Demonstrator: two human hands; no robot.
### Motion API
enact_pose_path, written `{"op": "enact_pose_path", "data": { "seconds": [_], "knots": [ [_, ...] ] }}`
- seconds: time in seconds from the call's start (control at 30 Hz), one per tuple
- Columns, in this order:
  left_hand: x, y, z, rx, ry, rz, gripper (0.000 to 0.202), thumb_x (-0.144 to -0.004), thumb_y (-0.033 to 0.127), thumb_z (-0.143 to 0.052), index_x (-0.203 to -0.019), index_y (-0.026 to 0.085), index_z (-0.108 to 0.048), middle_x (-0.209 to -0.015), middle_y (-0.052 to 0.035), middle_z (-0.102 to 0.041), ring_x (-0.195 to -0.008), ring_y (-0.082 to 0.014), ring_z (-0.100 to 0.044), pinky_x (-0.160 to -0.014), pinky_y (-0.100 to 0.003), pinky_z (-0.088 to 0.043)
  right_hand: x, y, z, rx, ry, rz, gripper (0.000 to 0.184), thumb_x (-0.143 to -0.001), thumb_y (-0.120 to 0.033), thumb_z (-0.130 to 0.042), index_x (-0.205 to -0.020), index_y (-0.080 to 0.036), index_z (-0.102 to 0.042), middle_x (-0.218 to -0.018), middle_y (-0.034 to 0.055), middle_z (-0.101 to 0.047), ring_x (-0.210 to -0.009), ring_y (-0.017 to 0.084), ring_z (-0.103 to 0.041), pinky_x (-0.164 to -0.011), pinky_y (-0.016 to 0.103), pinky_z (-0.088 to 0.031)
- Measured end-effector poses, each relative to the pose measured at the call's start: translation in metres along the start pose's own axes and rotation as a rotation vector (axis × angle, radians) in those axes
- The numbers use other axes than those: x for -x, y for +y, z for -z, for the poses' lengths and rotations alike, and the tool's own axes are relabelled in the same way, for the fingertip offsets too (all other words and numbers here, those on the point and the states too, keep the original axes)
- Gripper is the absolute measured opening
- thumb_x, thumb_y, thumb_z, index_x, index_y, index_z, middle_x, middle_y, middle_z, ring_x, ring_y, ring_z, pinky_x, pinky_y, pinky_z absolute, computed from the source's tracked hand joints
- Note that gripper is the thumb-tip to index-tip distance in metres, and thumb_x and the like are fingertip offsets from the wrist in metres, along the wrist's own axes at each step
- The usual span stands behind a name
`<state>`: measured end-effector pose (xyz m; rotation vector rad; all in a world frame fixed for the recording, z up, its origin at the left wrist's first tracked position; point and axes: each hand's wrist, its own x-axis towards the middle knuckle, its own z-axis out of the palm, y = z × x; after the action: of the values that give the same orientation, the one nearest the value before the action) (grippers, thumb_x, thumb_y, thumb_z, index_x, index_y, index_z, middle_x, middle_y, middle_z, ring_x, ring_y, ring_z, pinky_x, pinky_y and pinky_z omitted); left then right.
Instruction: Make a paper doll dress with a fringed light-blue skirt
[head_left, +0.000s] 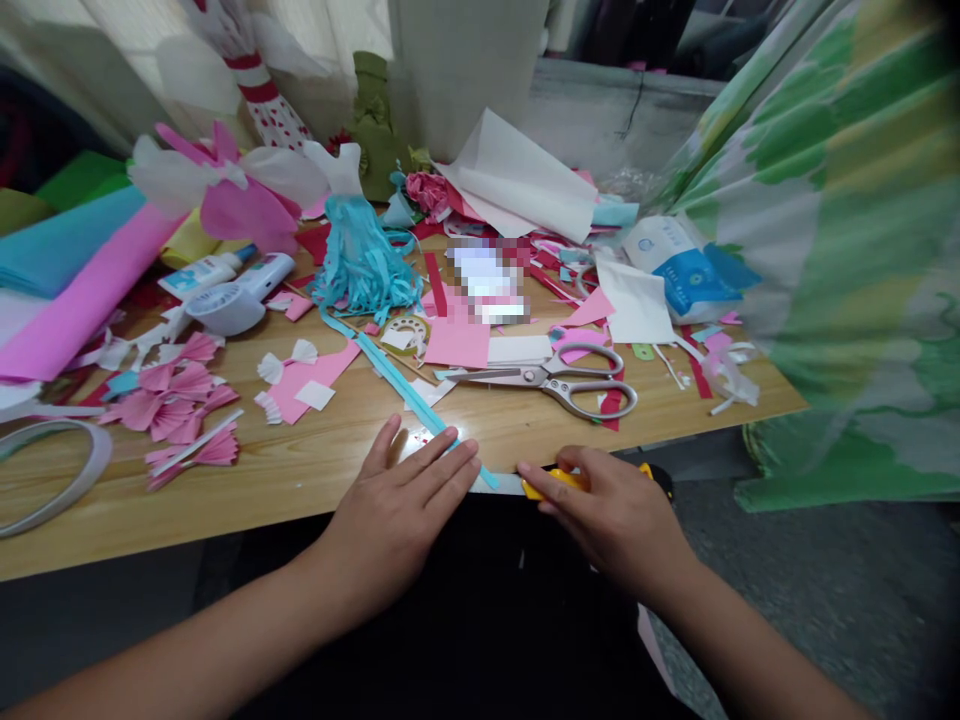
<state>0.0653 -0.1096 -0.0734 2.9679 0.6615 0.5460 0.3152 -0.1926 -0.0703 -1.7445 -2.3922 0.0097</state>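
A yellow box cutter is pinched in the right hand at the near edge of the wooden table, just beside the end of a pale blue paper strip. The left hand lies flat and open on that end, apart from the right. Large scissors rest just beyond, among pink paper scraps

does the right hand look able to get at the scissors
Probably yes. The scissors lie just ahead of the right hand across bare wooden tabletop, nothing between, though its fingers hold a yellow cutter that likely needs setting down first.
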Motion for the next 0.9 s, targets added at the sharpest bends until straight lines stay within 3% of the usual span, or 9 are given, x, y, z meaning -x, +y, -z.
{"op": "enact_pose_path", "data": {
  "seconds": [0.23, 0.63, 0.9],
  "knots": [
    [0.001, 0.000, -0.003, 0.032, 0.011, 0.034, 0.046, -0.085, 0.004, -0.038, -0.125, 0.019, -0.052, -0.129, -0.0064, -0.057, -0.122, -0.0232, -0.050, -0.110, -0.057, -0.007, 0.009, 0.015, 0.006, 0.039, 0.025, 0.011, 0.035, -0.091, -0.032, -0.049, -0.126, -0.034, -0.055, -0.094, 0.0078, -0.061, -0.079, 0.019, -0.058, -0.066, 0.028, -0.043],
    [0.000, 0.007, -0.002, -0.006, -0.006, 0.046, 0.039, -0.089, 0.011, -0.040, -0.124, 0.019, -0.054, -0.129, -0.0078, -0.058, -0.121, -0.0271, -0.050, -0.108, -0.060, -0.010, 0.007, 0.006, 0.011, 0.134, 0.079, 0.033, 0.034, -0.091, -0.030, -0.049, -0.123, -0.035, -0.057, -0.090, 0.0060, -0.063, -0.072, 0.017, -0.057, -0.064, 0.026, -0.041],
    [-0.004, 0.010, 0.001, -0.139, 0.025, -0.022, 0.042, -0.087, 0.004, -0.037, -0.125, 0.011, -0.053, -0.129, -0.0113, -0.057, -0.119, -0.0274, -0.053, -0.096, -0.048, -0.038, 0.027, -0.004, 0.004, 0.134, 0.068, -0.130, 0.036, -0.092, -0.030, -0.045, -0.126, -0.032, -0.054, -0.090, 0.0079, -0.060, -0.072, 0.018, -0.057, -0.059, 0.027, -0.044]
  ]
}}
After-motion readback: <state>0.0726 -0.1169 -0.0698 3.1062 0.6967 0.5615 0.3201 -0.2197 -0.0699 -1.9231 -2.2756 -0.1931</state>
